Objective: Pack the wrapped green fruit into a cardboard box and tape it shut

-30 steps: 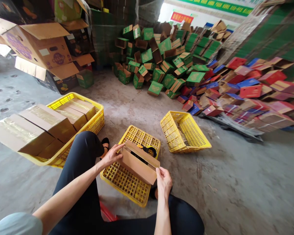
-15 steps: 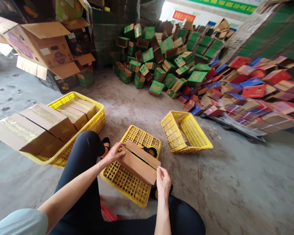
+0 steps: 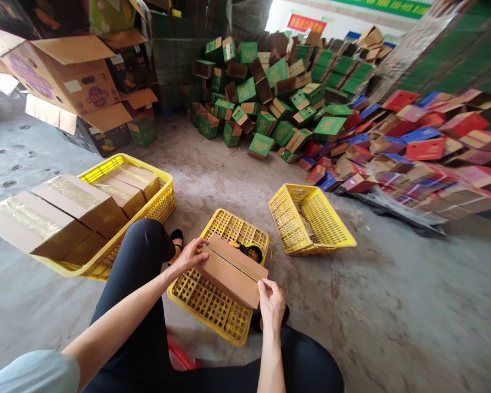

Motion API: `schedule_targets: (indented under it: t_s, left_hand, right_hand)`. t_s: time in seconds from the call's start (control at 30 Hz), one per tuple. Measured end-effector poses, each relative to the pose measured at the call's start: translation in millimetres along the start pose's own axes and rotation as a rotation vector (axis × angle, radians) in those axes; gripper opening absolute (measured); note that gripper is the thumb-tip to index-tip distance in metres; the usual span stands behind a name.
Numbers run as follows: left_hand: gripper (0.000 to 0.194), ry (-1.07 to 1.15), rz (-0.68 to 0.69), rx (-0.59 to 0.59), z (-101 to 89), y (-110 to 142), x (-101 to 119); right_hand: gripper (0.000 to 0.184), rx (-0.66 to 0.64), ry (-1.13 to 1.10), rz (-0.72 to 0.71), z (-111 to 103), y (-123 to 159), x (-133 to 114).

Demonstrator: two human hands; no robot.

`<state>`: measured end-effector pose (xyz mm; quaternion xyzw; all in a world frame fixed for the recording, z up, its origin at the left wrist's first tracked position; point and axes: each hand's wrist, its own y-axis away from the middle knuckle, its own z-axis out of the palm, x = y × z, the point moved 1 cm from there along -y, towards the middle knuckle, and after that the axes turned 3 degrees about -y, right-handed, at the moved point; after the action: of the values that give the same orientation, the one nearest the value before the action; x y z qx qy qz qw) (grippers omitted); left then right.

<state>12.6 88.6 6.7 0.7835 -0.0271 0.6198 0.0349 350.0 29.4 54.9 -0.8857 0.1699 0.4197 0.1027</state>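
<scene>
A small brown cardboard box (image 3: 231, 273) lies between my hands on an upturned yellow plastic crate (image 3: 213, 305). Its two top flaps nearly meet, with a thin dark slit between them. My left hand (image 3: 193, 254) grips the box's left end, fingers on the edge of the flaps. At the right end, the fingers of my right hand (image 3: 271, 299) pinch the corner near the slit. Just behind the box a tape dispenser (image 3: 249, 250), black and yellow, rests on the crate, partly hidden by the box.
To the left, a yellow crate (image 3: 172, 191) holds several taped cardboard boxes (image 3: 65, 196). Another yellow crate (image 3: 311, 221) stands tilted to the right. Piles of green boxes (image 3: 265, 109) and red and blue boxes (image 3: 425, 147) lie further back. Large open cartons (image 3: 73, 82) are stacked at back left.
The gap between the box's top flaps has narrowed. My right hand has shifted slightly left over the box's corner, while my left hand stays in place.
</scene>
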Motion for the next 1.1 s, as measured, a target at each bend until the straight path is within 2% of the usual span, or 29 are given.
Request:
schedule_targets:
  t_s: [0.33,0.63,0.73,0.9,1.1]
  left_hand:
    - [0.043,0.045,-0.022,0.013,1.9,-0.7,-5.2]
    - [0.050,0.139,-0.070,0.011,3.4,-1.5,-4.5]
    - [0.051,0.166,-0.082,0.012,3.6,-1.3,-3.5]
    - [0.053,0.176,-0.101,0.022,5.3,-1.2,-3.9]
    - [0.053,0.156,-0.089,0.015,4.0,-0.4,0.2]
  right_hand:
    - [0.054,0.000,0.083,-0.021,1.2,1.2,0.4]
    - [0.054,0.081,0.154,-0.121,10.7,1.3,8.4]
    - [0.051,0.100,0.175,-0.211,12.5,3.4,7.5]
    - [0.043,0.074,0.218,-0.465,21.0,9.0,4.3]
    - [0.047,0.033,0.243,-0.525,30.2,18.0,-2.1]
